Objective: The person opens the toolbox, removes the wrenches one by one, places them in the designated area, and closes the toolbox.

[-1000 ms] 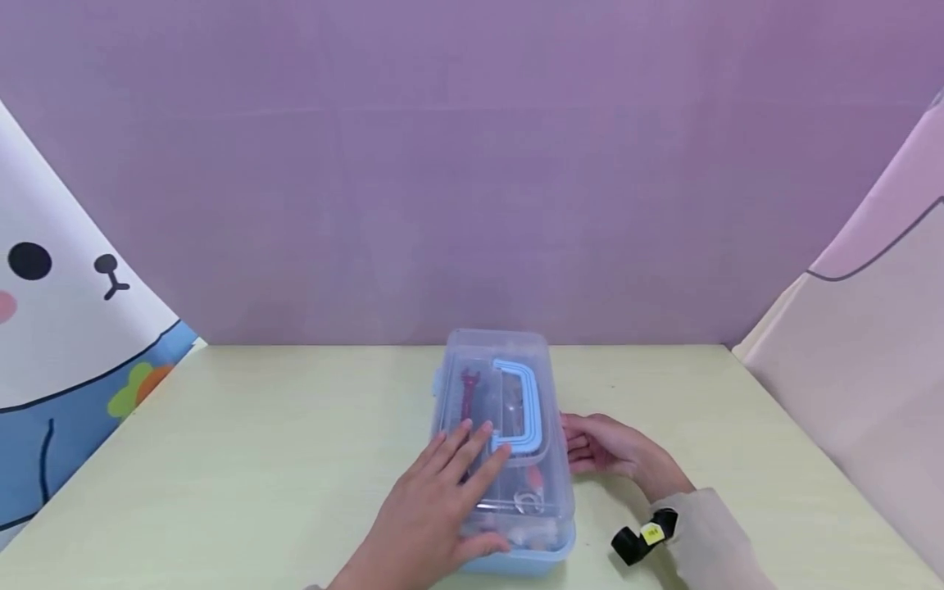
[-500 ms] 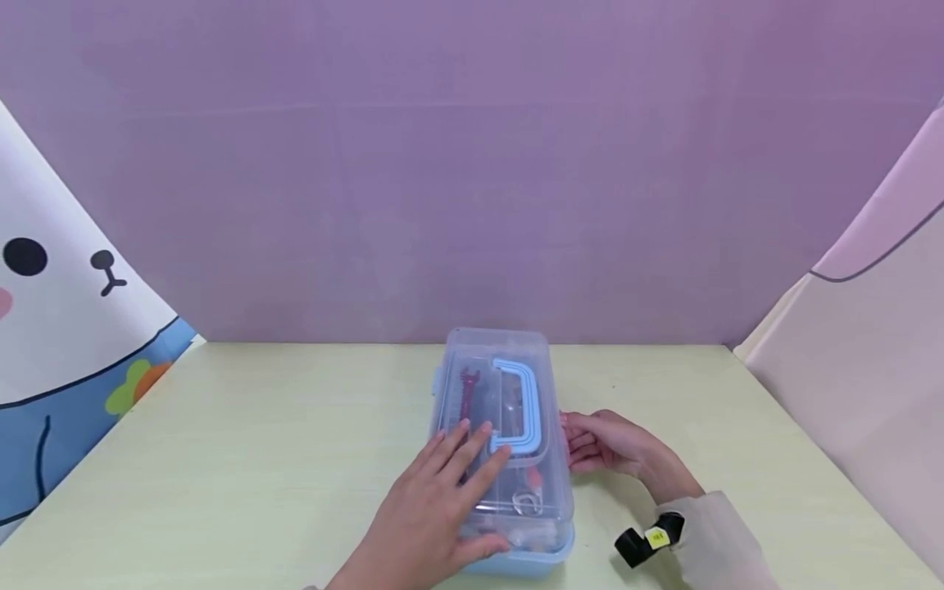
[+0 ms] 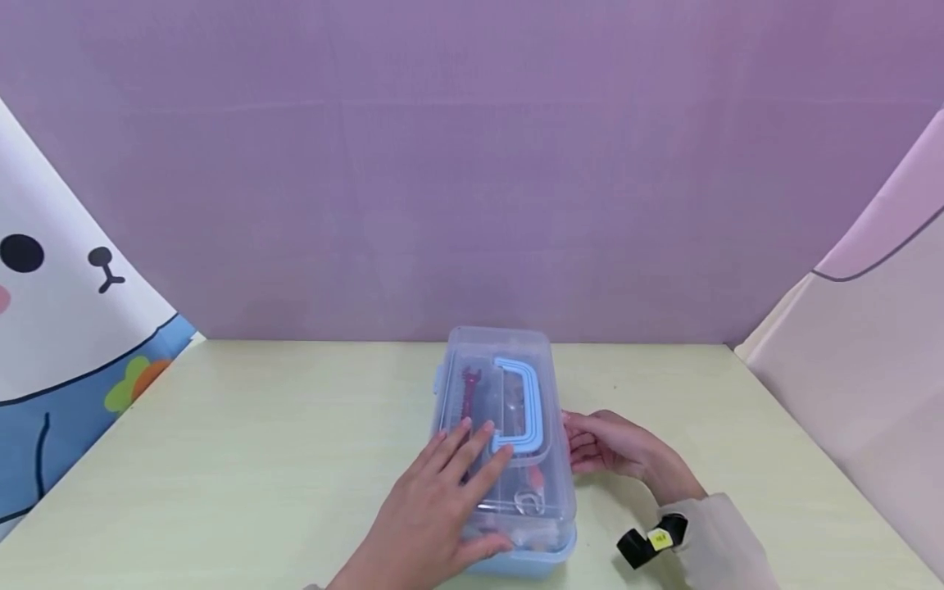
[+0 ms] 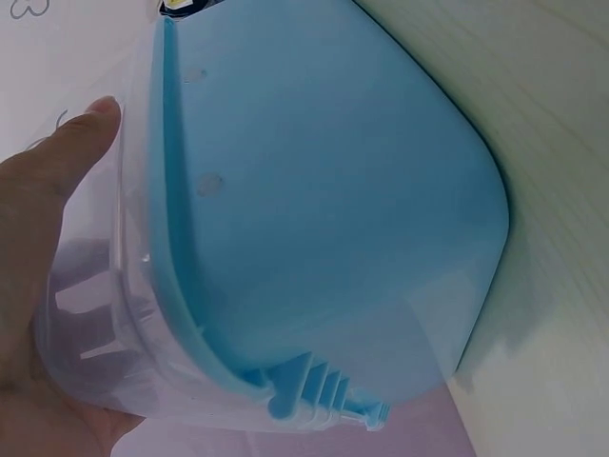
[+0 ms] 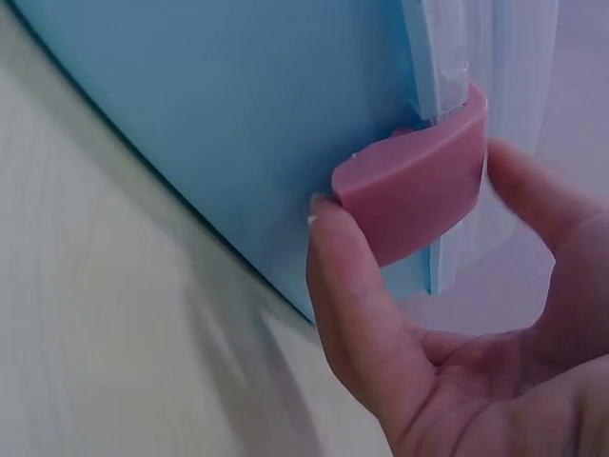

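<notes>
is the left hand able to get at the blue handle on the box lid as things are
Probably yes. The left hand lies flat on the clear lid, its fingers right beside the blue handle, and nothing lies between them. The right hand is off at the side clasp.

No words or numbers can be read anywhere. A small yellow label (image 3: 659,538) is seen on the black wrist camera (image 3: 649,542), but its print is too small to be made out. Only a drawn animal face is shown on the white sheet (image 3: 59,319).
</notes>
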`<state>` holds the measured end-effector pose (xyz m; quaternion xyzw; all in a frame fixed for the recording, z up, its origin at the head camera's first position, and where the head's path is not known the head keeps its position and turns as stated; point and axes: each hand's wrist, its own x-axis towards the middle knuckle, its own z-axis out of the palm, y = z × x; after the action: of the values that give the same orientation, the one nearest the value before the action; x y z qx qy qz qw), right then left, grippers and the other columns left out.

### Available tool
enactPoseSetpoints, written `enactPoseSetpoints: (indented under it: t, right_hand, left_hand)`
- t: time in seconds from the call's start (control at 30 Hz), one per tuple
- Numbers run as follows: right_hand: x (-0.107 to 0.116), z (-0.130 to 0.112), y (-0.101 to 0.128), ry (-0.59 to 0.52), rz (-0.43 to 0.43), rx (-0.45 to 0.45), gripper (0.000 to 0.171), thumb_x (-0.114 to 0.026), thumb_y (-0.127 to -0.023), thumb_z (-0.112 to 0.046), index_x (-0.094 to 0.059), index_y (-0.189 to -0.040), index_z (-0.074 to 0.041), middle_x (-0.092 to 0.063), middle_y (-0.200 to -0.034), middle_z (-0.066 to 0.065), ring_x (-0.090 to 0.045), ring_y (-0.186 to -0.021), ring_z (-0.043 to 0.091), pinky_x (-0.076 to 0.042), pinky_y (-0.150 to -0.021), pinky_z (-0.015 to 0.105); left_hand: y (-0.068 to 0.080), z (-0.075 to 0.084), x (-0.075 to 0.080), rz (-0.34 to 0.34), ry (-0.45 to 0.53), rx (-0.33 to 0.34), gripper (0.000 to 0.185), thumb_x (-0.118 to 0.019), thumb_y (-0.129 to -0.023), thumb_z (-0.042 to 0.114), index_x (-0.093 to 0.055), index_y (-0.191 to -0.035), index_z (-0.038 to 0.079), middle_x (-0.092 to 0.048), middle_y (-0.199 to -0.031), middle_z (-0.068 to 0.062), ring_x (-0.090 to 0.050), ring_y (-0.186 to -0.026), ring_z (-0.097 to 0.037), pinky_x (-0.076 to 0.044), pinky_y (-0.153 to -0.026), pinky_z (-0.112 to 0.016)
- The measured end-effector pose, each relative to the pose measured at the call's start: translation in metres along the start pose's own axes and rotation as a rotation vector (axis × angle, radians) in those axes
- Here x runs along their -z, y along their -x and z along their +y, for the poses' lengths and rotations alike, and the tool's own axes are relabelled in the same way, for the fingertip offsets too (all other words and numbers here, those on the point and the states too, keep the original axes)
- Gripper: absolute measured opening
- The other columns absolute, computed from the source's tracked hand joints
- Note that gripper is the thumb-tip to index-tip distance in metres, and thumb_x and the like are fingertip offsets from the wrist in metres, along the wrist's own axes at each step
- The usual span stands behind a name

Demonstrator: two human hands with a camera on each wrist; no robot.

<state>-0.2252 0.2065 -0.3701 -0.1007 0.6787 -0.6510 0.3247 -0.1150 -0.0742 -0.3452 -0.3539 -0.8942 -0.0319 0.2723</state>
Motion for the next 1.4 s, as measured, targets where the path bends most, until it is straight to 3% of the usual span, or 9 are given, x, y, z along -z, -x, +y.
enactPoseSetpoints:
  t: [0.2,0.47,0.67,0.93,1.1,1.23,1.4]
  right_hand:
    - [0.002,-0.0002,0.001,-0.034,-0.047,0.022,0.026,-0.053,-0.098,-0.026,-0.071,-0.087,-0.012,-0.073,-0.081,0.0,-0.07,-0.077,0.012,-0.06,-0.076,0.025]
    - [-0.0022,-0.0003,0.0,-0.008,0.028,0.015,0.026,-0.052,-0.094,-0.019,-0.072,-0.079,-0.011,-0.072,-0.075,0.0,-0.07,-0.07,0.01,-0.061,-0.072,0.025]
    - [-0.001,-0.0016,0.0051,0.047,0.052,0.006,0.028,-0.05,-0.091,-0.021,-0.07,-0.072,-0.014,-0.07,-0.07,-0.003,-0.068,-0.066,0.007,-0.061,-0.068,0.023]
    - [0.0042,-0.0019,0.0072,0.013,0.006,0.016,0.032,-0.041,-0.092,-0.021,-0.068,-0.077,-0.015,-0.071,-0.077,-0.002,-0.068,-0.074,0.01,-0.06,-0.074,0.025]
    - [0.0047,0.002,0.0048,-0.076,-0.059,0.06,0.028,-0.036,-0.093,-0.017,-0.063,-0.086,-0.011,-0.066,-0.089,0.002,-0.063,-0.084,0.016,-0.058,-0.083,0.03]
    - [0.0023,0.0035,0.002,-0.146,-0.1,0.082,0.026,-0.035,-0.09,-0.012,-0.06,-0.084,-0.011,-0.061,-0.087,0.0,-0.06,-0.082,0.014,-0.058,-0.083,0.03]
    - [0.0003,0.0042,-0.0001,-0.144,-0.099,0.072,0.025,-0.035,-0.09,-0.011,-0.058,-0.08,-0.013,-0.062,-0.08,-0.002,-0.061,-0.077,0.012,-0.06,-0.079,0.028]
  left_hand:
    - [-0.0016,-0.0015,0.0012,0.01,-0.001,-0.01,0.073,-0.056,-0.083,0.067,-0.052,-0.137,0.019,-0.049,-0.143,-0.009,-0.047,-0.132,-0.029,-0.047,-0.105,-0.043]
    - [-0.0002,-0.0012,0.002,-0.004,0.003,-0.001,0.072,-0.054,-0.083,0.067,-0.051,-0.137,0.02,-0.049,-0.143,-0.008,-0.047,-0.131,-0.028,-0.047,-0.105,-0.043]
    - [0.0026,0.002,-0.0012,0.027,-0.001,-0.008,0.071,-0.056,-0.083,0.067,-0.053,-0.136,0.019,-0.051,-0.141,-0.008,-0.049,-0.13,-0.028,-0.048,-0.104,-0.041]
    - [0.0005,0.0016,-0.0019,0.023,0.005,-0.006,0.072,-0.055,-0.083,0.067,-0.051,-0.137,0.019,-0.049,-0.143,-0.008,-0.047,-0.132,-0.028,-0.047,-0.104,-0.043]
    - [0.0009,0.0009,-0.0013,0.034,0.011,-0.005,0.073,-0.056,-0.082,0.067,-0.052,-0.137,0.019,-0.049,-0.143,-0.009,-0.048,-0.131,-0.029,-0.048,-0.103,-0.043]
    - [0.0009,0.0004,0.0007,0.004,0.018,0.01,0.073,-0.054,-0.083,0.067,-0.051,-0.138,0.02,-0.047,-0.145,-0.008,-0.046,-0.133,-0.029,-0.047,-0.105,-0.043]
    - [0.0004,0.0007,0.0022,-0.032,0.035,0.021,0.071,-0.051,-0.085,0.067,-0.049,-0.139,0.02,-0.045,-0.146,-0.008,-0.043,-0.134,-0.028,-0.045,-0.107,-0.044]
